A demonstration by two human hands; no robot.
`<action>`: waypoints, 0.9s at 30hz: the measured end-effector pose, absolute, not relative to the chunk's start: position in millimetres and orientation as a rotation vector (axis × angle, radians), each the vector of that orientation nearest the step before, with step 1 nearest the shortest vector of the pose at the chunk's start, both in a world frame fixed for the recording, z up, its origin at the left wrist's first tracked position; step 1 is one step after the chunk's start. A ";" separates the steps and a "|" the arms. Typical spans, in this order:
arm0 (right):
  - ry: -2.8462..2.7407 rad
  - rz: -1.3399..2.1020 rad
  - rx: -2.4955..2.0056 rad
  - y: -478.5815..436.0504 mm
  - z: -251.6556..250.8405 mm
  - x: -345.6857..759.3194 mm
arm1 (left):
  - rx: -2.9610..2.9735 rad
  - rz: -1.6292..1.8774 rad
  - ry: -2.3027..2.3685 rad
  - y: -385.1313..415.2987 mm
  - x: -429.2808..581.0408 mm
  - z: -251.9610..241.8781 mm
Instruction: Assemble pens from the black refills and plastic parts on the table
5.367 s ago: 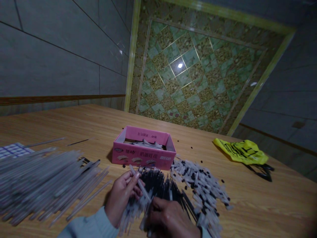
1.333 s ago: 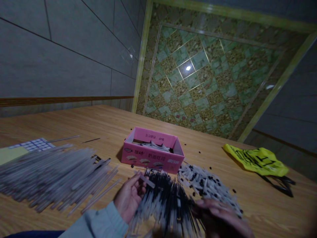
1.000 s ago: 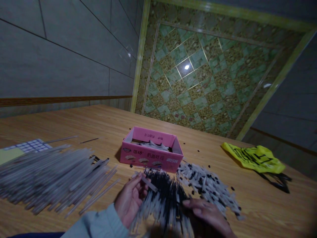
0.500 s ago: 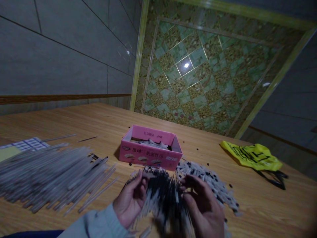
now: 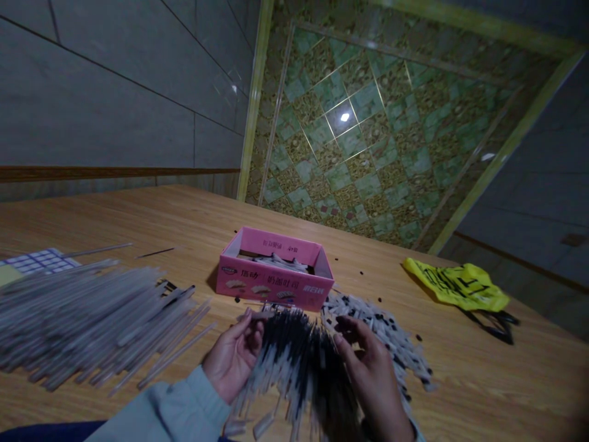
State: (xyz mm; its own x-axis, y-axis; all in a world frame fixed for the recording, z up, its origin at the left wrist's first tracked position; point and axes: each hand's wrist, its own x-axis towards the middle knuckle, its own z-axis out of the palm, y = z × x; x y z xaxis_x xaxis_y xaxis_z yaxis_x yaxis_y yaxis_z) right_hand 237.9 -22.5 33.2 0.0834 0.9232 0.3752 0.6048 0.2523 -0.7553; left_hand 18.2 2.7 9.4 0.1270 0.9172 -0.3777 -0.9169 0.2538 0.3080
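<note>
My left hand (image 5: 234,353) pinches a small translucent tube (image 5: 262,315) between thumb and forefinger, over the left edge of a fanned heap of thin black-and-clear sticks (image 5: 289,347). Over the heap's right side, my right hand (image 5: 375,371) has thumb and fingers bent together; something thin and pale seems to be at the tips, too small to name. Just beyond the hands stands an open pink box (image 5: 276,285) with pale slender pieces (image 5: 281,263) inside. Small translucent pieces with black bits (image 5: 381,328) lie scattered beside my right hand.
Many long clear tubes (image 5: 87,319) are piled at the left, by a blue-checked cloth (image 5: 46,261). A yellow bag (image 5: 460,285) with black straps lies at the right. Black specks dot the wooden table (image 5: 184,215), which meets tiled walls.
Both hands stay over the sticks, the right now with its fingertips nearer the heap's middle. The small tube remains in my left hand. The view has shifted slightly.
</note>
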 end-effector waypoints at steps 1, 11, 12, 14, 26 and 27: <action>-1.678 0.372 -1.508 -20.8 34.3 243.5 | 0.013 1.334 0.553 3.6 18.3 7.7; -2.063 0.027 -2.047 -14.4 21.4 261.0 | 0.083 1.298 0.574 0.8 21.4 4.3; -2.062 0.028 -2.047 -13.8 19.8 259.6 | 0.086 1.296 0.573 0.6 21.3 4.7; -2.053 0.026 -2.049 -12.9 18.2 258.1 | 0.091 1.290 0.571 0.2 21.3 5.5; -1.508 0.919 -1.345 -21.4 22.3 220.8 | 0.160 1.302 0.656 -1.1 28.0 5.3; -1.441 1.020 -1.286 -24.0 21.3 214.0 | 0.180 1.305 0.663 -1.5 28.8 5.2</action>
